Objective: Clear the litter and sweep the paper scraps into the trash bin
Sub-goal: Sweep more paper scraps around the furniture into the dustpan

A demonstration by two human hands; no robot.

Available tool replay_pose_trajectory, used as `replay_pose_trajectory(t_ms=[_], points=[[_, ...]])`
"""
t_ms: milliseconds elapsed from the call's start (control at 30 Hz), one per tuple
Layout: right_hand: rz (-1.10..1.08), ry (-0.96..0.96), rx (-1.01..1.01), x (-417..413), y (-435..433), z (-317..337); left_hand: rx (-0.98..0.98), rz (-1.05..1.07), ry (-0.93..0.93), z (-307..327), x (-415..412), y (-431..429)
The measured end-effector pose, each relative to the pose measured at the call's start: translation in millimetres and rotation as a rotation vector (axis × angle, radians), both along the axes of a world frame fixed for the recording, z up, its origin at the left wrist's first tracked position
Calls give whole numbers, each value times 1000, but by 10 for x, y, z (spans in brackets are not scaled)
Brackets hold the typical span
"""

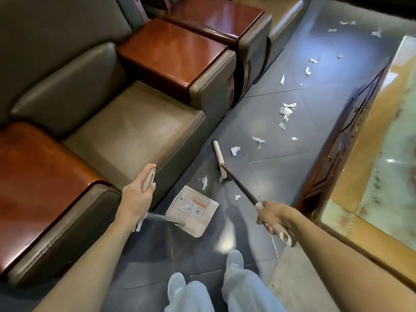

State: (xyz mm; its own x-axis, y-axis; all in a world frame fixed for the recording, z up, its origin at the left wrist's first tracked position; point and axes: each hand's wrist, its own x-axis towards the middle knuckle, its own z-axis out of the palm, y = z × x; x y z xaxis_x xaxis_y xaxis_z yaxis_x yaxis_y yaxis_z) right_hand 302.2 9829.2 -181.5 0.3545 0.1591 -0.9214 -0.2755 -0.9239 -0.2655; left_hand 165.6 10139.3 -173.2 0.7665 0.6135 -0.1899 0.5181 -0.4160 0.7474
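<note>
left hand (137, 195): dustpan (193, 208) | right hand (272, 216): broom (219, 159) | sofa (126, 136), table (382, 154) flank scraps (287, 110)

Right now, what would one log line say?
left hand: holds dustpan handle | right hand: grips broom | broom head: on floor | paper scraps: scattered ahead

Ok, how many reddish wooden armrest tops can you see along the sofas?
3 wooden armrest tops: one at lower left, beside the left hand; one mid-frame; one just behind it. Others may lie beyond the top edge.
</note>
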Motion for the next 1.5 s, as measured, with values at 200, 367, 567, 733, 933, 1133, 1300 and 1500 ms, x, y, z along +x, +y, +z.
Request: replay_pose_trajectory(t_ms=[200, 367, 567, 733, 933, 1133, 1300, 1500], points=[[-173, 194, -43, -191, 70, -211, -28, -66, -17, -20, 412, 339], [-227, 323, -63, -307, 53, 189, -35, -226, -14, 66, 575, 466], [-363, 266, -118, -606, -19, 688, -103, -445, 34, 81, 677, 532], [-473, 176, -150, -899, -48, 810, -101, -572, -7, 94, 749, 327], [-535, -10, -253, -1113, -22, 474, -52, -783, -1, 56, 878, -34], [-420, 49, -170, -1198, 256, 271, -104, -698, -11, 11, 1173, -78], [-458, 248, -91, -1055, 191, 561, -123, -707, -22, 40, 1251, -45], [-506, 171, -44, -507, 126, 828, -86, -657, -52, 102, 1488, 30]])
